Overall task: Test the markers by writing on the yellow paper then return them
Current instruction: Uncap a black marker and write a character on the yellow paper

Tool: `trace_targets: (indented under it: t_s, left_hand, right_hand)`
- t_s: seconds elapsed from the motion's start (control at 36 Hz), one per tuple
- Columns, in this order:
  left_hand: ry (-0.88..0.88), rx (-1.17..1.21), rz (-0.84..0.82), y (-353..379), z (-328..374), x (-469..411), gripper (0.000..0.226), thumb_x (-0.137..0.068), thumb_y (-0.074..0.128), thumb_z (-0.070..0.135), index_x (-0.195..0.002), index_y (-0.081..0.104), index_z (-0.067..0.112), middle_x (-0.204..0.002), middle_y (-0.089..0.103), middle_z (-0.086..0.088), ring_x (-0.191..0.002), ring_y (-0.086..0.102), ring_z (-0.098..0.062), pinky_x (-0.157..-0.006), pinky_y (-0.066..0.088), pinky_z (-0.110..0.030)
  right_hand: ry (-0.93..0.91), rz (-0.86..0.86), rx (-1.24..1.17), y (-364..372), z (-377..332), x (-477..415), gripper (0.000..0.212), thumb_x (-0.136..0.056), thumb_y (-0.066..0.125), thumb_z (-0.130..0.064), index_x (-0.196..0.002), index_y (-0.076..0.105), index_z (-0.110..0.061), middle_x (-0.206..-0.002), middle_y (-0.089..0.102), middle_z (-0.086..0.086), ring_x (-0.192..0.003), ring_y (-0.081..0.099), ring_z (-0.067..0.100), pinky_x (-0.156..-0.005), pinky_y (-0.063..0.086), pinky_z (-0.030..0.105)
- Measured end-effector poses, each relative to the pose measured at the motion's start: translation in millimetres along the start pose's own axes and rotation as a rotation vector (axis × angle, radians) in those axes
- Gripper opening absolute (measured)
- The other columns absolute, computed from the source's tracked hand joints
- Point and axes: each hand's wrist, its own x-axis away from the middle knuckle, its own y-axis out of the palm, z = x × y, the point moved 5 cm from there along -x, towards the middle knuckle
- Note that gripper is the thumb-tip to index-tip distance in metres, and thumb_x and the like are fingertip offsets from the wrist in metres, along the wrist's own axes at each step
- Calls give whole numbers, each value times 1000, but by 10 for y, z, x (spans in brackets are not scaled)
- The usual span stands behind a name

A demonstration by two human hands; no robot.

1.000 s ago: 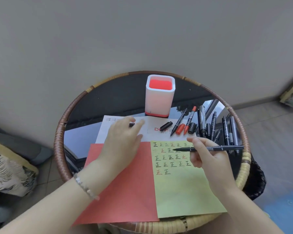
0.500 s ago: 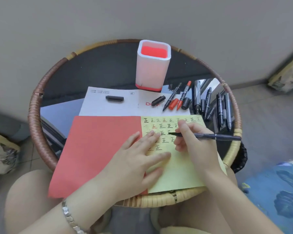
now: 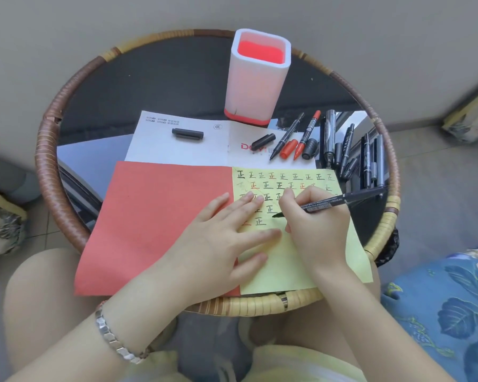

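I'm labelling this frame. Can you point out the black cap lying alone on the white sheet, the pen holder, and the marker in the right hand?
cap (image 3: 187, 134), head view, mid-body.
pen holder (image 3: 257, 89), head view, front wall.
marker (image 3: 340, 200), head view, barrel behind the fingers.

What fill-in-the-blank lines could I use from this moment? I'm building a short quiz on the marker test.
1. The right hand holds a black marker with its tip on the ____ paper.
2. The left hand lies flat across the yellow and ____ sheets.
3. The pen holder stands upright, white outside and ____ inside.

Missing words: yellow; red; red
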Motion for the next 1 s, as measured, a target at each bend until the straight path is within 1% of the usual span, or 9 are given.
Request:
trace_targets:
  t_s: [0.14,0.39,0.53,0.67,0.75,0.81,0.89,0.94,1.0]
  left_hand:
    - [0,7,1,-5,9,-3,39,-86,38,43,-117,60,34,-140,45,-15,-131,39,-25,-107,16,-40]
    - [-3,11,1,-3,10,2,40,-86,38,43,-118,60,34,-140,43,-15,-132,38,-26,-107,17,-40]
    - [0,-5,-3,-3,6,1,40,-87,37,43,-119,58,35,-141,41,-15,-133,37,-25,-107,16,-41]
    - [-3,1,-13,2,2,3,40,-87,36,44,-121,57,36,-143,40,-14,-134,35,-24,-107,16,-41]
    - [-5,11,-10,-1,5,3,40,-87,37,44,-119,58,36,-142,41,-14,-133,36,-25,-107,16,-41]
    - [-6,12,-6,-2,6,3,39,-87,37,44,-118,59,36,-141,42,-15,-133,37,-25,-107,17,-40]
    - [-6,8,-8,-3,4,2,39,-87,37,44,-119,59,35,-141,42,-15,-133,36,-26,-107,16,-40]
    - [-6,3,-11,-2,3,2,40,-87,37,44,-119,58,36,-142,41,-15,-133,35,-25,-108,16,-40]
    - [-7,-1,-13,-3,3,0,40,-87,37,44,-119,58,36,-142,41,-15,-134,35,-25,-108,16,-40]
  right_hand:
    - [5,7,2,-6,3,-3,34,-71,57,-23,-47,46,-2,-43,51,20,-49,50,36,-58,43,36]
    - [-11,-9,19,9,9,-7,33,-71,59,-22,-46,48,-4,-42,52,15,-49,50,31,-58,41,33]
    - [-38,-22,39,21,7,1,33,-71,58,-23,-46,50,-3,-41,52,12,-47,49,24,-57,40,26]
    - [-52,-7,51,18,6,4,33,-71,57,-23,-48,51,0,-42,52,15,-47,49,26,-57,39,27]
    - [-40,28,39,-11,8,-1,33,-71,56,-21,-49,48,2,-44,50,21,-49,50,35,-58,39,33]
    - [-25,35,28,-20,11,-10,33,-70,56,-21,-50,48,3,-44,50,22,-51,50,37,-58,39,34]
    - [-11,22,10,-16,13,-22,32,-69,56,-21,-48,48,2,-44,49,17,-50,50,35,-57,39,31]
    - [-11,14,3,-12,12,-24,32,-69,56,-21,-48,48,2,-48,51,17,-50,50,34,-56,39,30]
    - [-19,4,13,-3,11,-23,32,-69,56,-21,-47,48,1,-45,50,17,-50,50,33,-56,39,29]
